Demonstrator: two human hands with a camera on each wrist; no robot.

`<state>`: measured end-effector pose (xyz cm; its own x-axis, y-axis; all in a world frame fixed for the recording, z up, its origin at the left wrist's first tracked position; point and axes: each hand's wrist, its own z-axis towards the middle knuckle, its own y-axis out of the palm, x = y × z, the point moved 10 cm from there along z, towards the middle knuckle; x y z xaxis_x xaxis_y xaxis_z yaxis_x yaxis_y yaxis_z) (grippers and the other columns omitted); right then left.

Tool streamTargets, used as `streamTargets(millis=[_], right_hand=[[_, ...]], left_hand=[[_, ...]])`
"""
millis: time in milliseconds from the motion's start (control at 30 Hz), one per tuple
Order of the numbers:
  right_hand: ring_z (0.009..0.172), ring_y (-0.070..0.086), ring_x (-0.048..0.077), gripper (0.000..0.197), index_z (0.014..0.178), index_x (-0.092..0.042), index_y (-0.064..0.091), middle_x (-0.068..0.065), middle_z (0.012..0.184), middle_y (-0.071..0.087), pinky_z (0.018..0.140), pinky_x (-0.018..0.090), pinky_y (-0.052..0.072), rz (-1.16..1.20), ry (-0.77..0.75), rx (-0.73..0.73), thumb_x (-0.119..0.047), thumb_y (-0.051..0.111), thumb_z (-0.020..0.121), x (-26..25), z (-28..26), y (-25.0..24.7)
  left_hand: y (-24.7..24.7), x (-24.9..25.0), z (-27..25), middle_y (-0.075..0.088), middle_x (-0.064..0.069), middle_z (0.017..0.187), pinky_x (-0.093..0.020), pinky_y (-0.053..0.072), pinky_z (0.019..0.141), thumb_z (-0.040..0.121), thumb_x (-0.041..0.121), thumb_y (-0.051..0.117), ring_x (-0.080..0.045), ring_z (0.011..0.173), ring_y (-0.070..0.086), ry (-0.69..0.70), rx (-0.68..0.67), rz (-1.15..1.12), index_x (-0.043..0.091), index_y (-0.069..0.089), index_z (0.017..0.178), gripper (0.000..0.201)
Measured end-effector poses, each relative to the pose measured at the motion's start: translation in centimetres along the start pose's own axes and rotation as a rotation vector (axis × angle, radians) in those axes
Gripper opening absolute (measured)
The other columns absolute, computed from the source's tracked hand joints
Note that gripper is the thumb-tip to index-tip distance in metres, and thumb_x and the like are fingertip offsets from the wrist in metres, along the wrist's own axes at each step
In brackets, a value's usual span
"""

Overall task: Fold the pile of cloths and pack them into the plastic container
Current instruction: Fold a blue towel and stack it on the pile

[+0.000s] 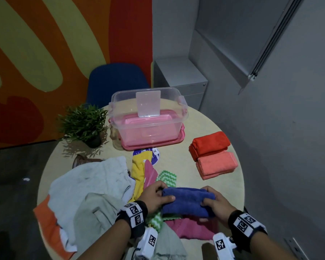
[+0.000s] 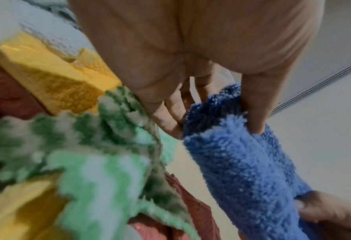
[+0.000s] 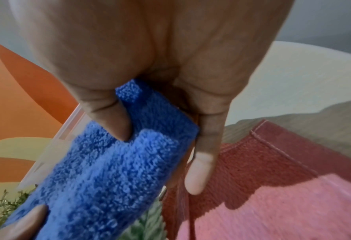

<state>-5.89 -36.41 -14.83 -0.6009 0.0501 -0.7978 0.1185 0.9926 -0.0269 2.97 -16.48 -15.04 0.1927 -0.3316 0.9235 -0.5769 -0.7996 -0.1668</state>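
Note:
A folded blue cloth [image 1: 188, 200] hangs just above the table's near edge, held at both ends. My left hand [image 1: 156, 197] pinches its left end [image 2: 228, 113] between thumb and fingers. My right hand [image 1: 215, 204] grips the right end [image 3: 133, 146], thumb on top. Under and left of it lies the loose pile: a pale grey cloth [image 1: 94, 188], a yellow cloth [image 1: 138, 173], a green zigzag cloth [image 1: 167, 177] and a pink cloth [image 1: 193, 228]. The clear plastic container [image 1: 148, 113] stands open at the table's far side on a pink lid [image 1: 176, 141].
A folded red cloth [image 1: 210, 145] and a folded salmon cloth [image 1: 217, 164] lie side by side at the table's right. A potted plant [image 1: 83, 124] stands left of the container. A blue chair [image 1: 116, 81] is behind the round table [image 1: 204, 119].

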Motion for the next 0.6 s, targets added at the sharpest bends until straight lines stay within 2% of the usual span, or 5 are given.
streamTargets(millis=[67,167,267,367,600], right_hand=[[0.075,0.066,0.028,0.052,0.112,-0.008,0.058,0.023,0.099,0.064,0.054,0.037,0.055,0.011,-0.022,-0.007,-0.01,0.057,0.061,-0.1,0.2,-0.4],[0.082,0.066,0.036,0.045,0.112,-0.009,0.062,0.028,0.105,0.064,0.062,0.047,0.058,-0.005,-0.012,-0.034,-0.007,0.057,0.068,0.4,0.8,-1.4],[0.082,0.067,0.041,0.027,0.106,-0.009,0.067,0.026,0.1,0.066,0.066,0.055,0.058,-0.057,0.01,-0.029,0.004,0.054,0.087,1.0,1.4,-3.4],[0.085,0.069,0.047,0.027,0.108,-0.012,0.067,0.025,0.104,0.066,0.068,0.058,0.059,-0.077,0.036,-0.016,0.002,0.052,0.09,1.5,1.7,-6.1],[0.091,0.069,0.04,0.023,0.101,-0.017,0.07,0.021,0.104,0.067,0.069,0.059,0.06,-0.124,0.077,0.033,-0.006,0.054,0.088,2.3,3.7,-13.1]], left_hand=[[0.1,-0.2,0.1,0.053,0.014,0.061,-0.025,0.044,0.066,0.075,0.024,0.082,-0.007,0.061,0.049,-0.002,0.03,0.028,0.019,0.057,0.087,0.027],[1.4,0.4,0.5,0.064,0.007,0.088,-0.026,0.052,0.074,0.077,0.025,0.077,-0.012,0.078,0.063,0.013,0.021,0.052,0.032,0.064,0.101,0.029],[3.1,1.1,1.1,0.067,0.007,0.108,-0.011,0.049,0.08,0.088,0.02,0.069,-0.01,0.097,0.064,0.013,0.038,0.18,0.026,0.069,0.11,0.022],[5.3,1.7,2.3,0.07,0.006,0.105,-0.024,0.052,0.085,0.092,0.03,0.061,-0.009,0.095,0.065,0.03,0.009,0.337,0.025,0.071,0.108,0.02],[11.0,2.3,6.2,0.074,0.003,0.101,-0.024,0.051,0.08,0.094,0.026,0.056,-0.013,0.093,0.066,-0.038,-0.068,0.494,0.022,0.072,0.108,0.022]])
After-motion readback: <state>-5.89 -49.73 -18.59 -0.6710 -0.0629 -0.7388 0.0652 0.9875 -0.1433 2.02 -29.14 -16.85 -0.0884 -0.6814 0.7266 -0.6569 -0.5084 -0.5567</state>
